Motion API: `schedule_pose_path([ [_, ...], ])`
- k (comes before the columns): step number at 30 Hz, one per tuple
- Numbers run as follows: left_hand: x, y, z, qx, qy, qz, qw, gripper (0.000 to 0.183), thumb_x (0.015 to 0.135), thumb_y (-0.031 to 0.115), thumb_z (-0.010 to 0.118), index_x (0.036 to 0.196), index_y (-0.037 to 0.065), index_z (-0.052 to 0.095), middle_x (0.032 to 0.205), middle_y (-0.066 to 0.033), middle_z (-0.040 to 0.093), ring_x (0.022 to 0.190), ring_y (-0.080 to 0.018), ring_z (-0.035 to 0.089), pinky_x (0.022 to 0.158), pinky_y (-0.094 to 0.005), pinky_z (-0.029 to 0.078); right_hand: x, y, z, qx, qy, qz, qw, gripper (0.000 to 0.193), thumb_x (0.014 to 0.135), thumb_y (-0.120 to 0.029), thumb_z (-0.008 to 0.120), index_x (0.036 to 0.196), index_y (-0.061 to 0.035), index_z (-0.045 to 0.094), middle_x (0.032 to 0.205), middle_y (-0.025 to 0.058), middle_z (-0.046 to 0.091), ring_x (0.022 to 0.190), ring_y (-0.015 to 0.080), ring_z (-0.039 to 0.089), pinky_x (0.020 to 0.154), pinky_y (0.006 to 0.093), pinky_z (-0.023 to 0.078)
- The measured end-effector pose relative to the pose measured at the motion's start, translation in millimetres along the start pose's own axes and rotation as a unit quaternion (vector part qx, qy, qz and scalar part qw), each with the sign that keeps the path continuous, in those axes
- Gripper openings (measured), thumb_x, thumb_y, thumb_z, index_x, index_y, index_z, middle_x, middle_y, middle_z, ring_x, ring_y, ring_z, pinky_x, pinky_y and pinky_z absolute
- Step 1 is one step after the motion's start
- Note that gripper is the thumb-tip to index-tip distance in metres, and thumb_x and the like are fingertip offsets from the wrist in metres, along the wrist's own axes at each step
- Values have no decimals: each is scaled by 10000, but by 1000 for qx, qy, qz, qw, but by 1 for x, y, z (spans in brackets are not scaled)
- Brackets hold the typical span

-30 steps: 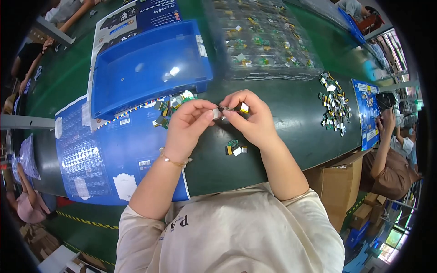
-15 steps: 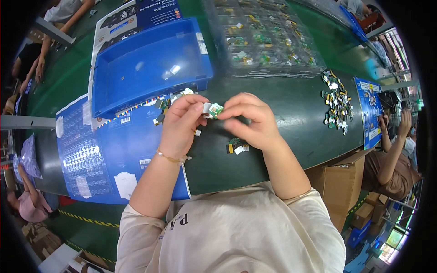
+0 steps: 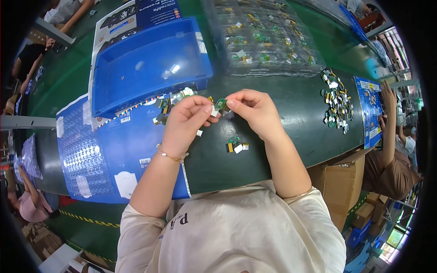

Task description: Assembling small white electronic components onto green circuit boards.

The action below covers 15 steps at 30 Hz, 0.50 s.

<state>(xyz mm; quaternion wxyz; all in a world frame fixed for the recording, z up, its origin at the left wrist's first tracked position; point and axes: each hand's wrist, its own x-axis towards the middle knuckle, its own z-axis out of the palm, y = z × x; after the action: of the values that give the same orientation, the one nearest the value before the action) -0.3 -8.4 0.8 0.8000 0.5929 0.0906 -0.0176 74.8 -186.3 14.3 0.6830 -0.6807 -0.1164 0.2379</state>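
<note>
Between my two hands, above the dark green table, is a small green circuit board (image 3: 221,104) with a white piece (image 3: 215,110) beside it. My left hand (image 3: 189,118), with a beaded bracelet at the wrist, pinches the white side. From the other side, the thumb and forefinger of my right hand (image 3: 255,111) close on the board's edge. A few similar boards (image 3: 237,146) with white and black-gold parts lie on the table below my hands. Behind my left hand is a loose pile of boards (image 3: 184,94), partly covered by the fingers.
A blue bin (image 3: 150,68) with small bits inside stands back left. Clear plastic trays (image 3: 268,41) filled with boards are stacked at the back. Another pile of boards (image 3: 337,102) lies right. A clear blister sheet (image 3: 84,157) rests on blue printed card. Co-workers sit on both sides.
My right thumb and forefinger have closed on the board's edge, where the hand was blurred before. The board has turned between my hands. At the right, a co-worker's arm has moved up.
</note>
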Motion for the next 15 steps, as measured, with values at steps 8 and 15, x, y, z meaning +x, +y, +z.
schedule_pose_path([
  [8,-2,0,5,-32,-37,-22,999,164,895,63,577,1056,43,555,914,-71,659,821,-163,660,696,-240,510,-6,-11,0,22,-74,37,996,100,852,-113,659,858,-21,618,750,-24,610,668,7,541,554,160,407],
  [15,-2,-5,3,-53,-75,-20,996,164,899,86,586,1051,28,575,923,-76,658,821,-173,661,701,-254,531,-8,-8,-5,-47,-99,-12,994,132,794,-79,708,821,-43,584,728,-47,547,597,6,455,527,156,351],
])
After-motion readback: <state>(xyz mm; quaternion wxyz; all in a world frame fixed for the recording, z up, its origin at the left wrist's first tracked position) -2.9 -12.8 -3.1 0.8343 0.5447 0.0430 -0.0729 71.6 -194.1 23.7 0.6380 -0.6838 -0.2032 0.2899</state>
